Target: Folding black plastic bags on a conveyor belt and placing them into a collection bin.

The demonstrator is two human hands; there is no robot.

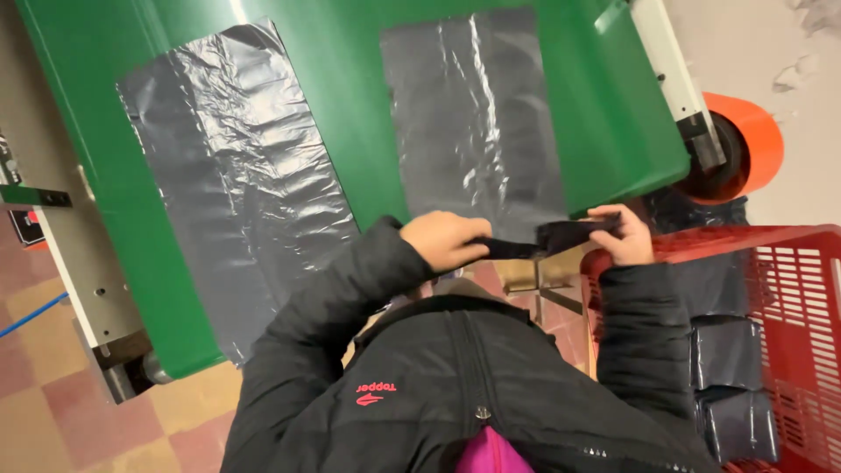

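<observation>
Both the left hand (445, 240) and the right hand (624, 235) clamp a folded black bag (547, 240) near the green table (350, 114), left of the red basket (788, 263).

The red crate (793, 263) runs off the right edge, and both hands (447, 241) hide the folded bag's (543, 241) ends.

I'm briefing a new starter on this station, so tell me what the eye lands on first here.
First comes the bright green conveyor belt across the top, with two flat grey plastic bags lying on it. Below its edge, the left hand and right hand hold a folded dark bag between them. At the right stands a red crate holding stacked folded bags.
</observation>
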